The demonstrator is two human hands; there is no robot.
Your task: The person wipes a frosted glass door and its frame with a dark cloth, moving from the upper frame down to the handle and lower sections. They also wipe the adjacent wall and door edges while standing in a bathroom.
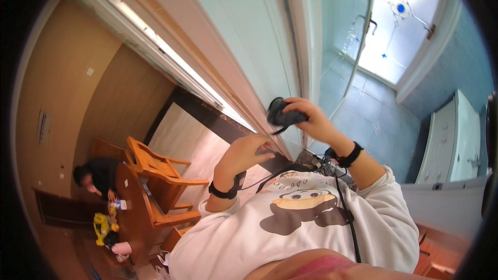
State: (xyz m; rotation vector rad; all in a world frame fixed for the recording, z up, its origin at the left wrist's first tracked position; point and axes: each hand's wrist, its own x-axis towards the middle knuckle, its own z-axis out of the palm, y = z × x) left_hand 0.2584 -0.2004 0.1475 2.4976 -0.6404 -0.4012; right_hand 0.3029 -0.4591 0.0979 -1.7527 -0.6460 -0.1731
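Observation:
A dark, slightly blurred bundle with a thin black strap (pixel 286 116) is gripped in my right hand (pixel 311 118), beside the edge of a white door frame. The exact kind of object cannot be told. My left hand (pixel 247 153) is lower and to the left of it, fingers curled and apart, with nothing seen in it. Both wrists wear black bands, with cables running from them. A tangle of thin cables (pixel 327 166) lies near my front, below the right hand.
Right of the door frame (pixel 307 46) is a blue-tiled room with a frosted glass door (pixel 404 27) and a washbasin cabinet (pixel 443 144). At left, a person in dark clothing sits at a round wooden table (pixel 134 210) with wooden chairs (pixel 155 159) around it.

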